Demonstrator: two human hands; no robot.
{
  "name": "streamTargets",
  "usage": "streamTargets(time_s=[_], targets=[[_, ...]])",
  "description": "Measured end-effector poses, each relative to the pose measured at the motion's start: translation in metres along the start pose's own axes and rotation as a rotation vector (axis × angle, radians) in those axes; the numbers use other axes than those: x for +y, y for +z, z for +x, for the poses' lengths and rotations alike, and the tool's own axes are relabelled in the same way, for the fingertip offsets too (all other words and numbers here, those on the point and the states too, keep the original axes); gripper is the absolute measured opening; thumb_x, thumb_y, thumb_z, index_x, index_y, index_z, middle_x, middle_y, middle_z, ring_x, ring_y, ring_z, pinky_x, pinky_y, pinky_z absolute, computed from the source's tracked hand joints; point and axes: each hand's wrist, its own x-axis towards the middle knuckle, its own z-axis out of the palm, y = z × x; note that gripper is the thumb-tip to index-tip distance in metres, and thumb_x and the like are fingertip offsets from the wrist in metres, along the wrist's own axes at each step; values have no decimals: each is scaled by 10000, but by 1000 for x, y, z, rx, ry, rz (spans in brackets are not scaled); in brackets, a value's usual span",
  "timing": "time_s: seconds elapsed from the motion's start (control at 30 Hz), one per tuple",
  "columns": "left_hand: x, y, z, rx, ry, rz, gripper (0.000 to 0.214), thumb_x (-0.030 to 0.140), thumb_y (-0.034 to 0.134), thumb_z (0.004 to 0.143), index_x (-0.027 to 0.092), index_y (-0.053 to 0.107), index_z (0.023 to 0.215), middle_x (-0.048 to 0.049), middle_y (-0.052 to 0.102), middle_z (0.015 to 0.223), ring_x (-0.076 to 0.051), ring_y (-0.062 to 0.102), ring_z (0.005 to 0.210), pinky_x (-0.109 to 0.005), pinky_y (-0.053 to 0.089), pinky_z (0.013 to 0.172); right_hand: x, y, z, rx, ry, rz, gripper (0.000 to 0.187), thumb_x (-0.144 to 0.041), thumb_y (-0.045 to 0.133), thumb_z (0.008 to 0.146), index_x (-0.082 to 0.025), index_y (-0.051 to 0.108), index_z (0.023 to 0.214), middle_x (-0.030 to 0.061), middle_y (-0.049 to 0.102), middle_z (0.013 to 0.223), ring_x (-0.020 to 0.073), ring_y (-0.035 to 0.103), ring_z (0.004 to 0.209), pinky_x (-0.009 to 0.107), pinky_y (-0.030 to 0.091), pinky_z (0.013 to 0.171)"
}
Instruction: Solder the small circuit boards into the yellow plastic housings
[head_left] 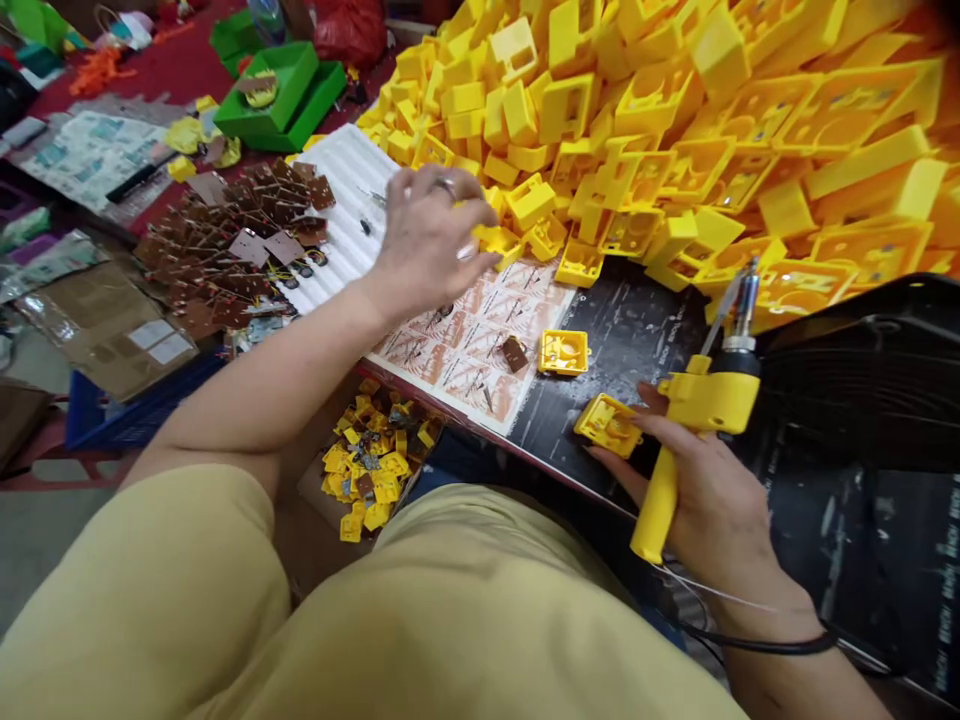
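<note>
My right hand (712,490) is wrapped around the yellow handle of a soldering gun (709,395), its metal tip pointing up and away. Between the thumb and fingers of that same hand is a small yellow plastic housing (606,424), open side up, at the bench edge. My left hand (435,230) is over the near edge of the housing pile, slightly blurred, fingers bent and apart. Close to its thumb and index finger lies a yellow housing (504,246); contact is unclear. Another housing (564,353) and a small brown circuit board (514,353) lie between the hands.
A large heap of yellow housings (637,120) fills the back. Brown circuit boards with wires (225,235) are piled at left beside a white ridged sheet (330,170). Green trays (281,95) stand behind. Below is a box of yellow parts (379,460); a black fan-like casing (862,390) is right.
</note>
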Motion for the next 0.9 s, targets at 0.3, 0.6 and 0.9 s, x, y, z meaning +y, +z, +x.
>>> streamTargets(time_s=[0.3,0.6,0.9], targets=[[-56,-1,27,133,-205,-287,185,379,646,891,217,690,813,1,766,1043,-222,649,1135,-577,365,1154,2,-3,0,28,6,15,468,-224,748,844,-212,546,1266,137,696,1233,255,729,997,352,632,809],[-8,-42,73,255,-327,-1167,206,278,503,1042,78,515,1089,-12,700,1030,-21,621,866,-177,532,751,-12,-2,14,58,50,4,675,-244,830,768,-209,499,1355,161,674,1273,287,716,1054,378,633,846],[83,20,-11,-548,214,-548,110,193,639,871,170,745,885,-26,763,824,-147,690,781,-272,510,717,-15,-44,18,89,21,-2,330,-241,805,812,-222,626,1089,-28,744,780,118,685,623,203,536,653]])
